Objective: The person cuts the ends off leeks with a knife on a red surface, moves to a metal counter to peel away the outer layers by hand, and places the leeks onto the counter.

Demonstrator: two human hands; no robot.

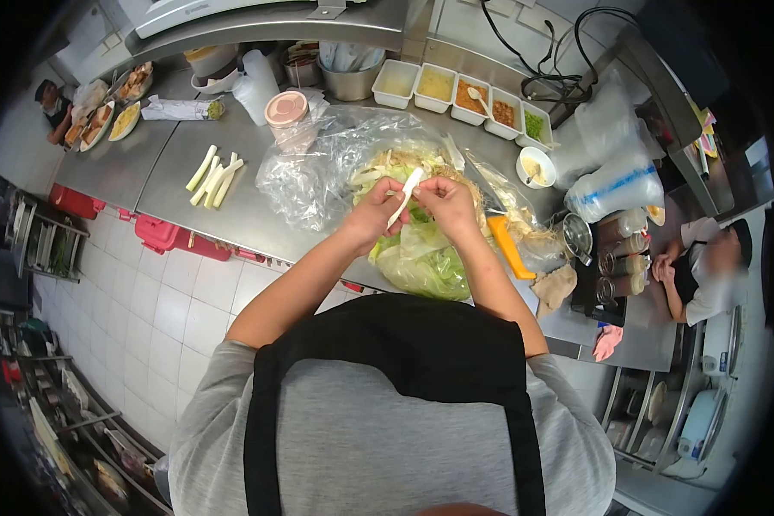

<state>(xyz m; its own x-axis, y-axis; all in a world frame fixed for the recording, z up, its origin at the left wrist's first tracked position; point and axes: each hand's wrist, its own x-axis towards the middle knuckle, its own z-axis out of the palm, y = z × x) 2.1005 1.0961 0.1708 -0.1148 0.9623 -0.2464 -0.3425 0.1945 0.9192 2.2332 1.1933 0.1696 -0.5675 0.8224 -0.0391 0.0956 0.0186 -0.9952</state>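
Note:
A white leek stalk is held up in front of me, slanting above the counter. My left hand is closed around its lower part. With its fingertips pinched near the upper end, my right hand grips the same stalk. Beneath both hands lies a heap of pale green leaves and root trimmings, partly in a clear plastic bag. Several trimmed leek stalks rest on the steel counter to the left. A knife with a yellow handle is at the right, beside my right forearm.
White tubs of chopped ingredients line the back of the counter. A lidded pink container stands behind the bag. On the right are a small white bowl, spice jars and a cloth. Another person stands beyond the counter's right end.

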